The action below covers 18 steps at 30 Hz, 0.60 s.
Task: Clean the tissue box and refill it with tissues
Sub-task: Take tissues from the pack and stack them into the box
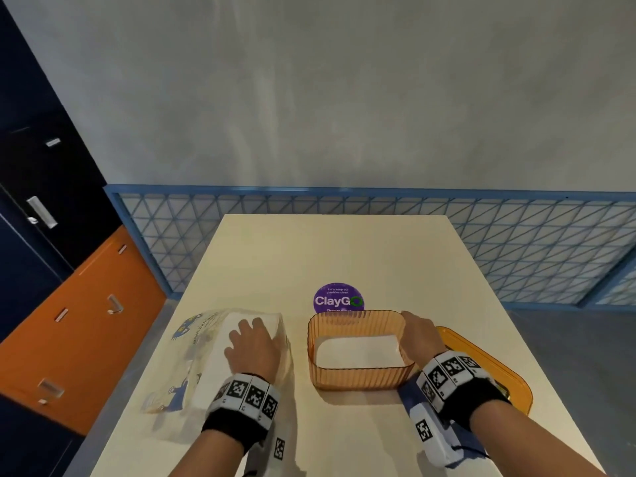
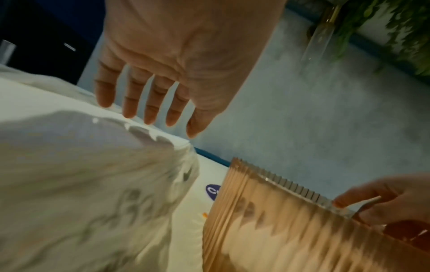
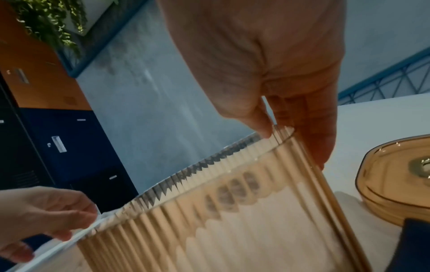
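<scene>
Our cream table (image 1: 268,256) stands against a grey wall with a blue lattice rail, and navy and orange cabinets run down our left. On it, just in front of a round purple sticker (image 1: 338,299), sits the ribbed amber tissue box (image 1: 358,376) with its top open, and a white layer of tissues (image 1: 359,351) already lies flat on its floor, well below the rim, so we judge the refill is only partly done. Our right hand (image 1: 421,333) pinches the box's right wall, thumb inside and fingers outside, most likely to keep the light box from sliding while more goes in. The amber lid (image 1: 495,370) lies to the right of the box, partly hidden behind our right wrist, set aside so the opening stays free. Our left hand (image 1: 253,346) rests on the clear printed pack of tissues (image 1: 206,366) lying left of the box, fingers straight and slightly spread over the white stack, gripping nothing; it seems placed to take the next bundle.
</scene>
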Tool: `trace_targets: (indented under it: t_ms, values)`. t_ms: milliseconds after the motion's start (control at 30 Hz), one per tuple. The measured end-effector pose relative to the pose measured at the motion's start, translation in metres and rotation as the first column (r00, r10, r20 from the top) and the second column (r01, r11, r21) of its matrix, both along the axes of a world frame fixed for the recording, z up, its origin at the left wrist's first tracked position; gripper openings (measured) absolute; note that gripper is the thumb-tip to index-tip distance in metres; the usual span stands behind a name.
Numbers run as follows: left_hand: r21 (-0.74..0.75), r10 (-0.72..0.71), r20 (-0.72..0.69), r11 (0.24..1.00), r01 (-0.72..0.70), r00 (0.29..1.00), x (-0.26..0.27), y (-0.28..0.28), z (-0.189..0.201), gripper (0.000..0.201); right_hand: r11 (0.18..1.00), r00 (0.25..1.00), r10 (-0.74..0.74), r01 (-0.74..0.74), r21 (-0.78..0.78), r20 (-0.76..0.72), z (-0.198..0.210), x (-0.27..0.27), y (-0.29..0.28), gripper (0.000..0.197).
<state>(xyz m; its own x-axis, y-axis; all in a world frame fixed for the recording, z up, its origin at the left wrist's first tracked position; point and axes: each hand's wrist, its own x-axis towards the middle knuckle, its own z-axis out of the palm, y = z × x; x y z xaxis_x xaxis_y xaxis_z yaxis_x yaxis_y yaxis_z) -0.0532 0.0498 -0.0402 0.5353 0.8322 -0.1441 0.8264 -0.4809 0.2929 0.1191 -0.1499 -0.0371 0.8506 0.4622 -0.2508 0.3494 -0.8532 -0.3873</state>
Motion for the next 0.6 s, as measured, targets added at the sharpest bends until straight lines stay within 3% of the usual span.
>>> trace_targets:
  t_ms: [200,500,600]
  values:
    - [0.101,-0.002,-0.089,0.995,0.011,0.996,-0.014,0.000,-0.017,0.044,0.999,1.000,0.023,-0.023,0.025,0.018,-0.004,-0.002,-0.001,0.033]
    - [0.008,0.011,0.054,1.000,-0.011,0.998,-0.018,0.004,-0.010,0.034,1.000,1.000,0.011,-0.012,0.005,0.010,0.004,-0.008,-0.001,0.038]
    - [0.031,-0.015,0.025,0.999,0.014,1.000,-0.019,0.003,-0.008,0.029,1.000,1.000,0.016,-0.016,-0.013,0.009,0.003,-0.008,-0.001,0.039]
